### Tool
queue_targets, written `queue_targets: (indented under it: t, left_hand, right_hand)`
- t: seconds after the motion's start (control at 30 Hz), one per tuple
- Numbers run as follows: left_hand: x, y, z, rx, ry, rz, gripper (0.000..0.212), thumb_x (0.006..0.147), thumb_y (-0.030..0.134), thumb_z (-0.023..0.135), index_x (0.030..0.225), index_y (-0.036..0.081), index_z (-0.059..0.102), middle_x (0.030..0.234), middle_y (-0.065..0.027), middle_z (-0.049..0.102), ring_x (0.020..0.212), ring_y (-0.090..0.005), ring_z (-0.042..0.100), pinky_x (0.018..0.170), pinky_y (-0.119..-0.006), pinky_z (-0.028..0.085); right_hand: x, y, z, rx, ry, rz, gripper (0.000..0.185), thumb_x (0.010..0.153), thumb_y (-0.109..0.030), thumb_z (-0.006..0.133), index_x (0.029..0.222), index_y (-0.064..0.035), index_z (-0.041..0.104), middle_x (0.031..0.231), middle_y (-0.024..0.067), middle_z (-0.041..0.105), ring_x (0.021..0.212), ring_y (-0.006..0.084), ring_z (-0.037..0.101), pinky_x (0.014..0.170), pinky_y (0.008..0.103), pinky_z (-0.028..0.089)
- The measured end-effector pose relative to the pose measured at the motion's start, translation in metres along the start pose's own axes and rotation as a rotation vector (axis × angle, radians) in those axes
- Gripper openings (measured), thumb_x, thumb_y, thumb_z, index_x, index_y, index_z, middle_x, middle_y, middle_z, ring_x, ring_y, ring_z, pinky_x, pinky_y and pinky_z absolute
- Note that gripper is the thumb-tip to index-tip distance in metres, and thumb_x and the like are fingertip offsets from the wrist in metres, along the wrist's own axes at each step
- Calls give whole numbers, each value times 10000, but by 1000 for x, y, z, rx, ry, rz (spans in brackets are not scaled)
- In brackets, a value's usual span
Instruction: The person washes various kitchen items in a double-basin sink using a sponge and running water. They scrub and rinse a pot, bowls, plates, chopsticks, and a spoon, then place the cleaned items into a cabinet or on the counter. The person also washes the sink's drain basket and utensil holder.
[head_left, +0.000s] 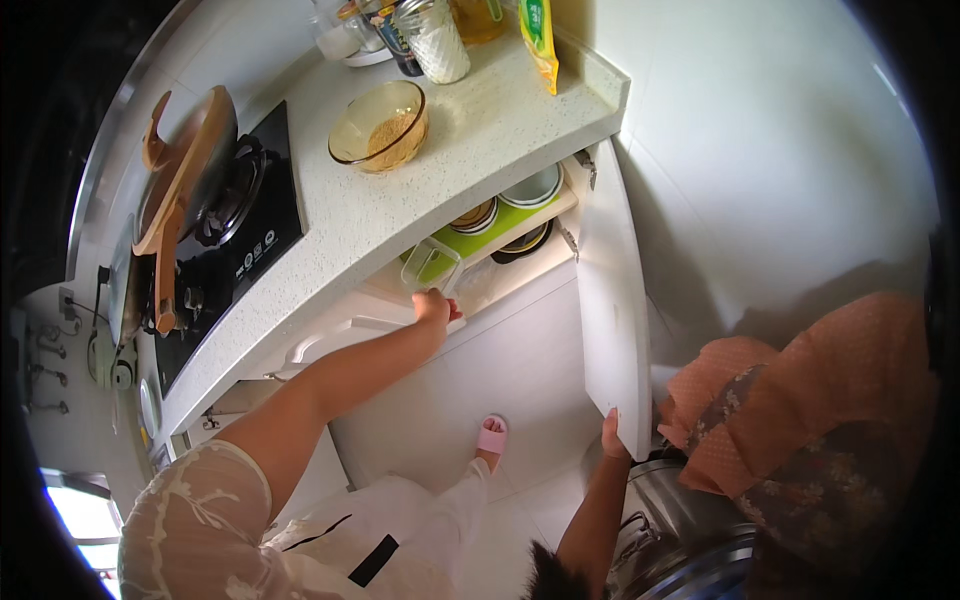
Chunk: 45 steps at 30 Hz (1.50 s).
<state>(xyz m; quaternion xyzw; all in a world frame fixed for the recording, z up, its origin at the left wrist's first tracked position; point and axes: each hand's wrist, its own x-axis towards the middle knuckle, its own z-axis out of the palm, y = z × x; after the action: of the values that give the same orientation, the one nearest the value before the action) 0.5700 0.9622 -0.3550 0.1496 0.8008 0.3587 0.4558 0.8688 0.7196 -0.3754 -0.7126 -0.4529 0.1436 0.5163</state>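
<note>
My left hand (436, 306) reaches into the open lower cabinet and grips a clear rectangular container (433, 265) by its near end. The container is at the edge of the green-lined shelf (480, 238). Beside it on that shelf sit stacked round dishes (475, 216) and a white bowl (534, 187). My right hand (615, 439) holds the lower outer corner of the white cabinet door (611, 300), which stands swung out; its thumb lies on the door's face and the other fingers are hidden. Dark round cookware (525, 241) rests on the level below.
Above, on the speckled countertop (480, 135), stand a glass bowl of brown granules (386, 135), jars (433, 41) and a yellow-green packet (540, 45). A pan (187, 165) sits on the black hob (262, 225). Steel pots (667, 495) and coral patterned cloth (810, 405) are at the right.
</note>
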Motion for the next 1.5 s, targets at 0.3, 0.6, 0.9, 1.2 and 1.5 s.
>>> queue_targets:
  t: [0.3,0.6,0.9,1.2,1.5]
  left_hand:
    - [22,-36,-12,196,-294,21,231,901,150,366,1085,12,352,656,-119,505,478,-193,520,413,-352,528]
    - [74,-155,-90,687,-586,1482,458,871,128,431,1294,30,288,756,-196,604,523,-262,605,471,-360,518]
    - [1,-52,-89,331,-545,-153,410,906,70,364,1309,30,299,718,-175,573,571,-240,624,504,-372,569]
    - [-1,-35,-46,11,-410,-71,410,908,92,333,1314,36,322,875,-167,608,697,-231,640,637,-339,556]
    - [33,4,-6,-292,-170,-82,253,945,154,333,1096,-11,450,774,-130,602,606,-227,626,608,-339,577]
  right_hand:
    - [-58,-14,45,-6,645,284,250,818,-173,553,963,29,524,957,134,513,859,266,491,736,396,415]
    - [28,-204,304,-192,-443,-473,159,831,-72,498,939,-103,610,957,53,565,871,213,559,751,368,437]
    - [68,-132,365,72,-553,-185,265,818,-109,521,1057,-17,587,1047,179,594,978,335,542,813,393,448]
    - [28,-163,236,-43,-505,-90,283,842,-75,540,1125,-69,547,1086,140,538,931,313,540,772,404,471]
    - [43,-205,94,-270,-141,-215,243,834,-63,564,1076,-51,582,1150,173,537,936,315,549,799,421,446]
